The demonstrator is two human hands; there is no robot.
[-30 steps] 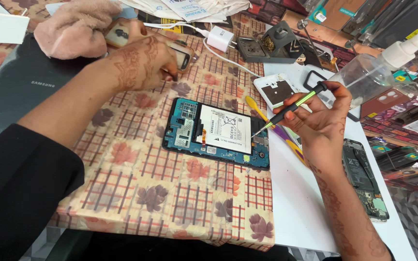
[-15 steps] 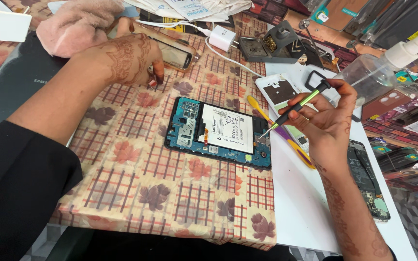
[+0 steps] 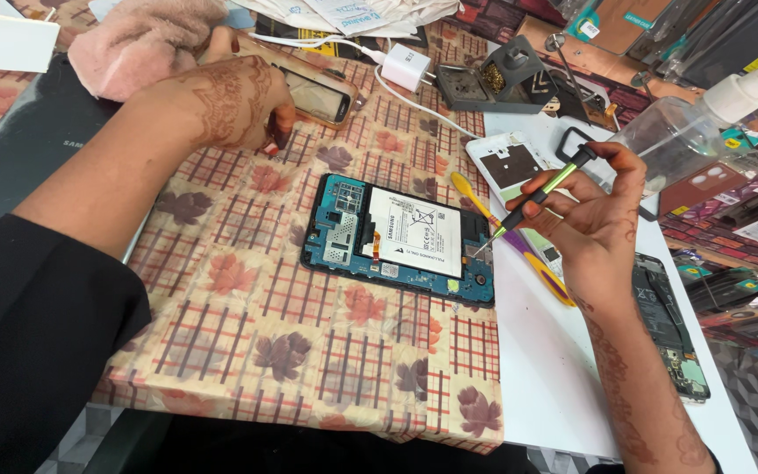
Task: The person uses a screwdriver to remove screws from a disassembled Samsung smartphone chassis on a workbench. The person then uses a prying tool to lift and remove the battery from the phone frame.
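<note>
Broadly, a leaf-patterned checked tablecloth (image 3: 247,351) covers the table's left part, with a bare white surface (image 3: 554,369) to its right. On the cloth, near the cloth's right edge, lies an opened phone (image 3: 396,239), back cover off, its blue frame and white battery (image 3: 416,232) facing up. Its long axis runs left to right, tilted slightly down toward the right.

The right hand (image 3: 594,219) is by far the nearer one. It sits just beside the phone's right end, over the white surface, fingers closed narrowly around a slim screwdriver (image 3: 537,197) with a green shaft and black cap. The tool slants from upper right down to lower left, so its tip (image 3: 477,253) meets the phone at its right end, close to the battery's right edge. Whether the tip actually touches the frame is too fine to tell.

The left hand (image 3: 234,101) is well apart, up and to the left of the phone. It rests curled on the cloth, touching a second phone in a tan case (image 3: 318,92); it appears to grip nothing firmly. A pink cloth (image 3: 138,44) lies behind it.

Smaller things lie under the right hand: a yellow pry tool (image 3: 475,197) and a purple one.
</note>
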